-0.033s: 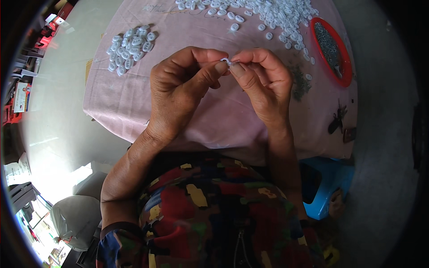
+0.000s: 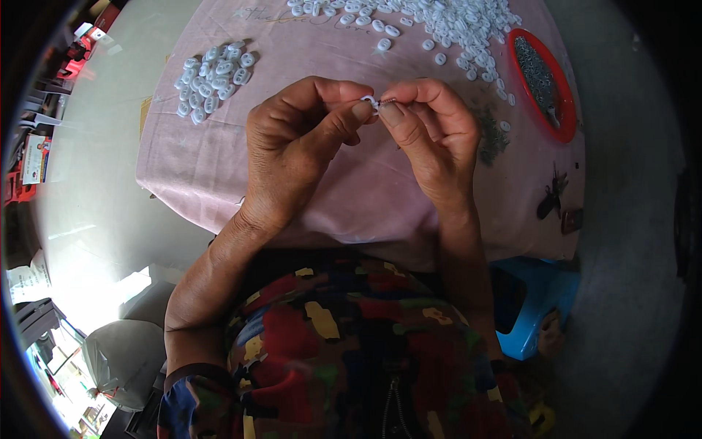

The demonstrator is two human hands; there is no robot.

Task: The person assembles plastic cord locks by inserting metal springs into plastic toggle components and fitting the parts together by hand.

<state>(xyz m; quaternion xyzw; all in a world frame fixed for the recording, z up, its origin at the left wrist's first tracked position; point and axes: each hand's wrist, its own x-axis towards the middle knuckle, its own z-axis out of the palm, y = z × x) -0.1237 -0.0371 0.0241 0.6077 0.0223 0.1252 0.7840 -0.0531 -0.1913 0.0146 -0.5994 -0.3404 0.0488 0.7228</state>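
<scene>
Over the middle of the table, my left hand (image 2: 296, 146) pinches a small white plastic piece (image 2: 370, 99) between thumb and index finger. A curved edge of it shows above the fingertips. Right against it, my right hand (image 2: 431, 132) is closed on a thin, ridged metal piece (image 2: 388, 101); whether it is a screw or a spring I cannot tell. The two pieces meet, or nearly meet, between my thumbs, and the fingertips hide how they join. Left of my hands sits a small heap of white oval two-holed pieces (image 2: 212, 77).
A far larger spread of white oval pieces (image 2: 468, 29) covers the table's back. At the right stands a red-rimmed tray (image 2: 567, 121) of small grey metal parts. Loose metal bits (image 2: 491, 135) and keys (image 2: 553, 196) lie on the pink tablecloth (image 2: 190, 168). A blue stool (image 2: 545, 293) is below right.
The metal piece in my right fingers has shifted slightly, with my right thumb a little further right. My left hand and everything else look the same.
</scene>
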